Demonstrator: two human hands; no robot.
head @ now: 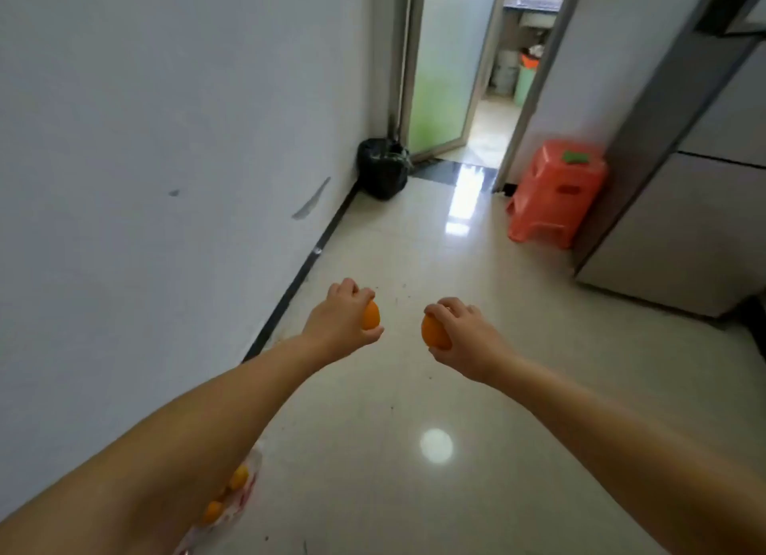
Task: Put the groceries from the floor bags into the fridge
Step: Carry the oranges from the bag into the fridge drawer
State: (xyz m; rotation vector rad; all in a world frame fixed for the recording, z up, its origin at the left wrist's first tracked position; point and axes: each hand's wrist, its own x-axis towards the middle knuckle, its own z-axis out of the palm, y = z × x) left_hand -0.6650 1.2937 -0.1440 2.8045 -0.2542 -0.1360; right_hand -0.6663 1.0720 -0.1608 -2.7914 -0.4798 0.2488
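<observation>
Both arms are stretched out over the floor, and each hand has an orange in it. The left hand [340, 321] has its fingers curled over the top of a smooth, round orange [371, 315], with the thumb tucked under it, so only a slice of the fruit peeks out on the right side. The right hand [458, 331] grips a second orange [434, 331] the same way, fingers wrapped over the top and thumb below, and more of this one shows on the left side. The two fruits sit near each other but apart.

Down in the near left corner, partly hidden behind the left forearm, a thin crinkly plastic bag [244, 498] lies on the floor by the wall, see-through with red print, and a few more oranges [239, 478] show through it.

The floor [435, 388] is glossy pale tile that throws back a round light spot. On the right stands the fridge [700, 231], a boxy grey cabinet with flat doors, all closed. Just beside it on the far side is a moulded orange-red plastic stool [555, 194] with a small green thing [575, 157] on top. At the far end of the left wall a bin lined with a shiny black bag [382, 168] sits next to a frosted glass door [445, 65].
</observation>
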